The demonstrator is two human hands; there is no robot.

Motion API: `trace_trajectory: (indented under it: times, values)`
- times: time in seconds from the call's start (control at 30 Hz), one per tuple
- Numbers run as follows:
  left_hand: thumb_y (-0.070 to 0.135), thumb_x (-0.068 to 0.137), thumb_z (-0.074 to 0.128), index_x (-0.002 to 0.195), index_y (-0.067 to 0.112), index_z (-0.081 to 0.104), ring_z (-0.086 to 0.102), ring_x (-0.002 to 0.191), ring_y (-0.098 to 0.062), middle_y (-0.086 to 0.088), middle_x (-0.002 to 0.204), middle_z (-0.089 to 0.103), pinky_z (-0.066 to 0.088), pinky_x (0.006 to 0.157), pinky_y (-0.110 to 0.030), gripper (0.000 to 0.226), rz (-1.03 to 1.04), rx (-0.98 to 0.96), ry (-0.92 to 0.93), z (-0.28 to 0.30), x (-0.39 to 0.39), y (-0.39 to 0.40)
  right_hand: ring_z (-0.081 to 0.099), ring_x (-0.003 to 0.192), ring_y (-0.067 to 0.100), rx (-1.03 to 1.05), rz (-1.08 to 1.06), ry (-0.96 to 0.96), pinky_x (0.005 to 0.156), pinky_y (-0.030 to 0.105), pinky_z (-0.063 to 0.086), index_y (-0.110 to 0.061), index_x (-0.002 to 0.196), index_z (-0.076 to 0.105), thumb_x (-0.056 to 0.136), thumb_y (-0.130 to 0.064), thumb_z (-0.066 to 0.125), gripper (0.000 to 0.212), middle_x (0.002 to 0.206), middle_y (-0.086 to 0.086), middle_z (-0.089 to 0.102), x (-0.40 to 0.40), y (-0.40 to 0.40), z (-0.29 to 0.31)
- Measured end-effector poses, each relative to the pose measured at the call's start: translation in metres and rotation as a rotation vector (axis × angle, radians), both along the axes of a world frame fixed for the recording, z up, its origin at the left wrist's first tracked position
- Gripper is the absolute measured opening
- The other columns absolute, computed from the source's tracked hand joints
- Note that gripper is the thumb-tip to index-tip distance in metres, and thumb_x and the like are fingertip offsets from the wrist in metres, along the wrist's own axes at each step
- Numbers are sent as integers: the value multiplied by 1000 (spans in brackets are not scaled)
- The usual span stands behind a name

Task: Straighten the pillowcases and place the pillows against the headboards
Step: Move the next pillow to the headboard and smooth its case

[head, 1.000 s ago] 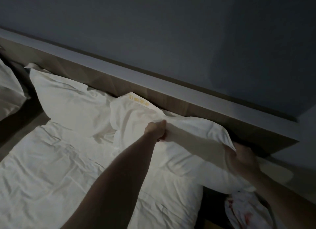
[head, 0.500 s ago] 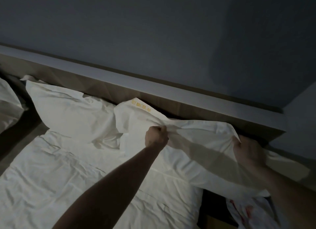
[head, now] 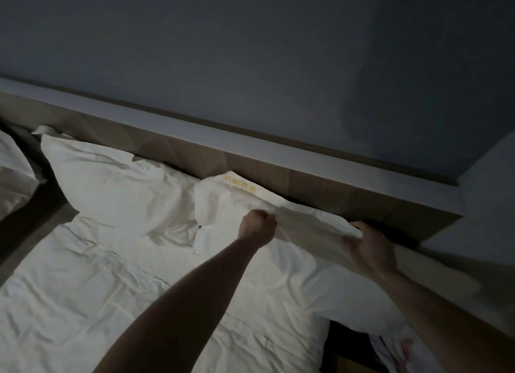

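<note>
A white pillow with gold lettering lies at the right end of the bed, its top edge near the wooden headboard. My left hand is fisted on the pillowcase's upper edge near the middle. My right hand grips the same edge at the right corner, so the fabric is stretched between both hands. A second white pillow leans against the headboard to the left, rumpled at its lower right.
A wrinkled white sheet covers the bed. Another white pillow sits on a neighbouring bed at far left, across a dark gap. A white cloth with red marks lies low at the right beside the bed. The room is dim.
Both hands have carried the pillow's top edge up toward the headboard, and the fabric between them has pulled tighter. The right hand has shifted up to the corner.
</note>
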State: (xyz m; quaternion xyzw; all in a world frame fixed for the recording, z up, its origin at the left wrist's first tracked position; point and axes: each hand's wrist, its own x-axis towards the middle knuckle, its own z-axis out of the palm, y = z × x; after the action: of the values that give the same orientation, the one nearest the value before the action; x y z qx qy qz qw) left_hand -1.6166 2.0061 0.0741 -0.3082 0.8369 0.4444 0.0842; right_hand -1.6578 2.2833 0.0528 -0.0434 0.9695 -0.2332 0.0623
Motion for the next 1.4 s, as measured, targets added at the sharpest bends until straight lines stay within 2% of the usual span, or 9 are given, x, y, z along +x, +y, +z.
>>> trace_trajectory:
  times: [0.17,0.37,0.57,0.67,0.77,0.9,1.07,1.3,1.4]
  values:
    - [46,84,38,69,9,66,69,69,-30,-7,67,72,59,70,-46,49,118,-65,190,-12,18,1,65,93,36,-171,-89,177,72,38,44,-14,101,67,99,-17,57,11,99,14,73,-11,-29,21]
    - [39,94,51,79,17,76,73,86,-29,-4,85,78,61,79,-37,36,-46,-59,-29,-8,8,-28,66,108,36,-45,10,57,83,42,51,-14,119,65,92,-12,64,27,117,14,71,-13,-30,5]
    - [37,91,61,119,12,56,68,107,-37,-12,114,72,56,88,-42,39,49,-296,28,12,-13,-63,59,121,28,-155,205,190,102,44,46,-11,140,56,90,-47,56,62,135,10,64,-4,-37,-12]
    - [34,88,67,133,12,40,65,116,-40,-16,122,69,51,94,-45,57,181,-324,105,18,-20,-89,58,120,23,-127,267,188,102,41,43,-19,137,61,89,-52,62,58,132,0,67,-6,-54,-8]
    - [32,90,64,141,14,41,63,118,-42,-19,127,68,49,95,-43,59,221,-362,127,20,-29,-117,61,98,24,15,305,268,86,39,43,-26,113,74,88,-51,61,37,107,-5,75,-11,-70,-10]
    - [38,91,55,133,33,51,66,111,-42,-13,121,73,53,85,-43,43,-10,-525,98,21,-42,-146,56,82,25,138,298,401,75,38,38,-26,80,74,88,-33,59,18,82,-6,71,-26,-92,-3]
    - [37,99,48,132,36,57,68,105,-39,-12,114,74,53,80,-43,34,-395,-743,55,23,-48,-148,72,86,30,-53,143,359,72,36,52,-26,96,80,92,-32,66,16,94,-2,79,-40,-103,15]
    - [39,97,58,120,29,65,71,98,-40,-12,102,78,49,71,-38,26,-221,-806,242,42,-47,-150,75,83,33,-232,47,410,69,34,53,-15,95,81,92,-22,73,11,90,8,81,-42,-100,15]
    - [43,96,59,121,25,62,70,97,-41,-13,103,77,43,69,-36,30,-124,-770,189,39,-47,-146,74,85,31,-233,63,385,70,34,52,-18,95,79,93,-22,71,10,91,5,81,-40,-102,16]
